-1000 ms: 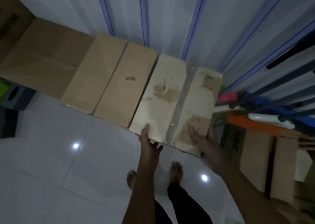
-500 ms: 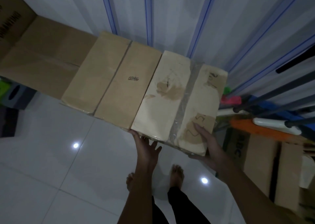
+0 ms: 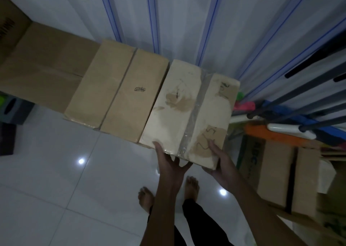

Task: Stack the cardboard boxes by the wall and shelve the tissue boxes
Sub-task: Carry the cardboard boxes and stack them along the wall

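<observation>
A pale cardboard box (image 3: 174, 103), sealed with clear tape and marked with brown torn patches, lies flat against the striped wall (image 3: 177, 21). It sits level with a brown cardboard box (image 3: 116, 88) touching its left side. My left hand (image 3: 171, 166) holds its near edge, thumb on top and fingers spread against the front face. My right hand (image 3: 220, 163) holds the near right corner, thumb on top and fingers beneath. What the boxes rest on is hidden.
A larger brown box (image 3: 43, 67) continues the row to the left. A grey box with an oval slot (image 3: 11, 109) sits low at the far left. Right of me are another cardboard box (image 3: 277, 172), coloured handles and dark rack bars (image 3: 299, 99). White floor tiles (image 3: 74, 189) lie below.
My left hand slid right along the box's near edge and its thumb now lies on top. My right hand stays at the near right corner. The box has barely moved.
</observation>
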Tool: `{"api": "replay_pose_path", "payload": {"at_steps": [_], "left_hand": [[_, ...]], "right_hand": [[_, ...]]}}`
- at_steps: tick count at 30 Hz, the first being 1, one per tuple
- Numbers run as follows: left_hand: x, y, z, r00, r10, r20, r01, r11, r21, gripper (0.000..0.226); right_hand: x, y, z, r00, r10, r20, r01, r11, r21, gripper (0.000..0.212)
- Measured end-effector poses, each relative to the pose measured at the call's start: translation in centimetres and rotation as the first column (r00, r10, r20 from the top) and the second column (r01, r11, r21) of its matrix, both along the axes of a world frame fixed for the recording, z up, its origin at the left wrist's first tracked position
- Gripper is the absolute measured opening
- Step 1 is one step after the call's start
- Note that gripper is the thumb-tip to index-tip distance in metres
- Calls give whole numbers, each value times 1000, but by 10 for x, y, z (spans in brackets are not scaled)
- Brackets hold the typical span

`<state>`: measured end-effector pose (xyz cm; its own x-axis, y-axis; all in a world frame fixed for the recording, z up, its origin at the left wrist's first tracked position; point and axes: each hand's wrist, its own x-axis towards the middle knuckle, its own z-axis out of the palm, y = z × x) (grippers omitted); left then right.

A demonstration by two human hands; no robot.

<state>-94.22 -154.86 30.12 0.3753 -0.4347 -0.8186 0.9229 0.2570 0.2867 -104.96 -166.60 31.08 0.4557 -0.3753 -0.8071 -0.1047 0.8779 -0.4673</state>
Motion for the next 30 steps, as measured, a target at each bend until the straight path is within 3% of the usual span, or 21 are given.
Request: {"api": "replay_pose_path", "payload": {"at_steps": [4,9,18,22,23,25,28,30], "left_hand": [[-15,4,10,995,-78,66,74,996,58,91],[-16,9,21,975,-160,157,139,980,141,52],[9,4,32,928,-363,82,337,913,228,52],[12,5,32,862,-505,55,461,823,333,70],[12,8,35,817,-573,67,502,763,407,83],[12,21,39,641,-750,159,557,599,576,104],[16,60,51,253,-937,239,444,332,832,89],[28,92,61,96,-964,247,292,264,919,79]], "right_hand": [[-1,0,7,995,52,-84,-54,998,-16,50],[1,-3,15,973,124,-193,-135,990,-45,45],[14,-25,18,924,262,-279,-286,957,-47,42],[16,-28,19,815,356,-457,-455,881,-126,51],[16,-28,22,779,348,-521,-504,842,-191,52],[19,-26,26,732,255,-632,-570,737,-363,62],[25,4,32,693,114,-712,-656,507,-559,68],[33,46,36,675,86,-733,-708,354,-611,78]]}}
